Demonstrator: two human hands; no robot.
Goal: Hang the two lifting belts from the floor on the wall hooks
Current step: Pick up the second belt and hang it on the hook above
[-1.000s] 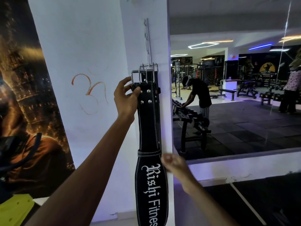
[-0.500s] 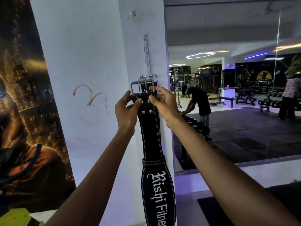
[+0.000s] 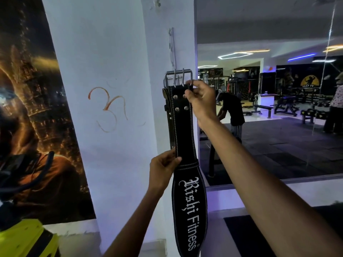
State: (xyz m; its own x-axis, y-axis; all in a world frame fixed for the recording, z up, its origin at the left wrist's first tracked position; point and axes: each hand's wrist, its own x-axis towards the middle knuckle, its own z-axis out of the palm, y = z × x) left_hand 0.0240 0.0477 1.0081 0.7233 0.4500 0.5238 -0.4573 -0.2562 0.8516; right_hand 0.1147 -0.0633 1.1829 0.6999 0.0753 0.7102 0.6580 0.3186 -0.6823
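Note:
A black lifting belt with white "Rishi Fitness" lettering hangs down the white pillar, its steel buckle just under a metal hook strip screwed to the pillar. A second black belt shows as an edge behind the front one. My right hand pinches the top right corner of the front belt at the buckle. My left hand grips the belt's left edge lower down, just above the lettered wide part. Whether the buckle rests on a hook I cannot tell.
A large dark poster covers the wall on the left. An orange symbol is drawn on the white wall. To the right a wall mirror reflects a gym floor, benches and people. Something yellow lies at the lower left.
My left hand has slid from the buckle end down to the belt's middle. My right hand stays at the top right of the buckle. The buckle sits slightly higher against the hook strip.

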